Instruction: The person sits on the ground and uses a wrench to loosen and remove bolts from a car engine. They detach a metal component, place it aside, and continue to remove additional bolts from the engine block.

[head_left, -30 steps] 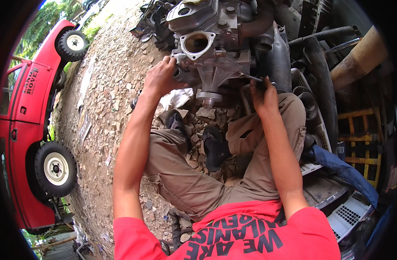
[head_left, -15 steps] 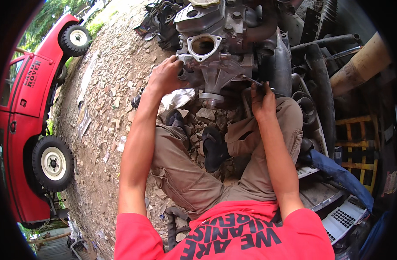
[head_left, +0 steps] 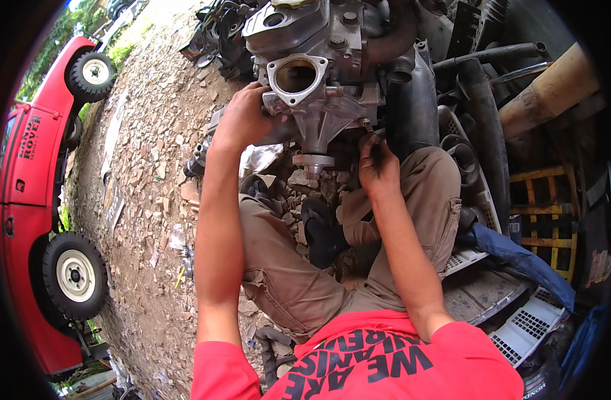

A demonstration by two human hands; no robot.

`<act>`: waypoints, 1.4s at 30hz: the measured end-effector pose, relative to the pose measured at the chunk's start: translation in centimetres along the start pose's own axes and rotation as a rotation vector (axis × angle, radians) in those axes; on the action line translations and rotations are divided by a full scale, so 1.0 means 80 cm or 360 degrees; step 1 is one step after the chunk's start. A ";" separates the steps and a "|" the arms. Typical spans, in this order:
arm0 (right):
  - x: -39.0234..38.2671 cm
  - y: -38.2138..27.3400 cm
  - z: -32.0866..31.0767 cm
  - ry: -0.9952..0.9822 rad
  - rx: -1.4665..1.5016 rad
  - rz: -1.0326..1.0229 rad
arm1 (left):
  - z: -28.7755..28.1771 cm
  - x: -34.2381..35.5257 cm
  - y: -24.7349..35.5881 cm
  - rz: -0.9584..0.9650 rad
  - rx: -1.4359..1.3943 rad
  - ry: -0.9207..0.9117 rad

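Note:
A bare metal engine stands before me, with a three-cornered flange around a wide round opening. Below the opening, a water pump juts toward me and ends in a round hub. My left hand is closed around the casting's left edge, its fingertips partly hidden behind it. At the pump's lower right corner, my right hand is pinched closed just below a small bolt. Whatever sits between those fingers is too small and dark to name.
Dark pipes, a thick bamboo pole and a yellow crate crowd the right side. A white perforated panel lies low right. Stony ground spreads leftward to a parked red vehicle. A white plastic scrap lies behind my left forearm.
My right hand has moved left and slightly down, closer to the pump's corner bolt; the thin metal tool it held no longer shows clearly. My left hand keeps its grip. The whole view has shifted slightly.

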State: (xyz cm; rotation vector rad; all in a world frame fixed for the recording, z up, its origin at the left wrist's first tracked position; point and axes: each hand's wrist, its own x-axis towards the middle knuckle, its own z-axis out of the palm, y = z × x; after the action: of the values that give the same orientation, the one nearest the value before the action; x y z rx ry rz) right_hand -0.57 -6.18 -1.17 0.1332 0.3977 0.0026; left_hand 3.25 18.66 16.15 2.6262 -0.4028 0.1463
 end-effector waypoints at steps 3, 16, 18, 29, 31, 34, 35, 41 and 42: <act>0.000 0.009 -0.009 -0.0003 0.0092 0.0024 | -0.001 -0.003 -0.001 -0.0088 -0.0012 0.0006; 0.005 -0.005 0.000 -0.0035 -0.0084 -0.0009 | -0.020 -0.022 0.010 0.0022 -0.0113 -0.0033; 0.004 -0.005 0.012 -0.0100 -0.0314 -0.0218 | -0.018 -0.023 0.013 0.0024 -0.0110 0.0008; -0.053 0.008 0.069 0.0019 -0.0808 -0.0532 | -0.009 -0.024 0.006 0.0011 -0.0067 0.0044; -0.081 0.011 0.105 -0.0181 -0.1446 -0.0867 | -0.011 -0.018 0.006 0.0028 -0.0050 0.0050; -0.089 0.013 0.107 -0.0717 -0.2534 -0.1515 | -0.011 -0.018 0.009 0.0068 -0.0074 0.0013; -0.090 0.015 0.106 -0.0719 -0.2448 -0.1499 | -0.011 -0.018 0.008 0.0033 -0.0076 0.0015; -0.133 0.020 0.128 -0.0947 -0.1781 -0.1335 | -0.016 -0.013 0.008 -0.0052 -0.0102 -0.0055; -0.133 0.017 0.131 -0.0826 -0.1716 -0.1142 | -0.018 -0.013 0.010 -0.0077 -0.0138 -0.0040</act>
State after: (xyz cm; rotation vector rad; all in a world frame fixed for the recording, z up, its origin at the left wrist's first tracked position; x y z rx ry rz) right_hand -6.33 -6.51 12.69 -1.0606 -0.1301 -0.5088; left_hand 2.01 18.96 17.59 2.5521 -0.3456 0.0783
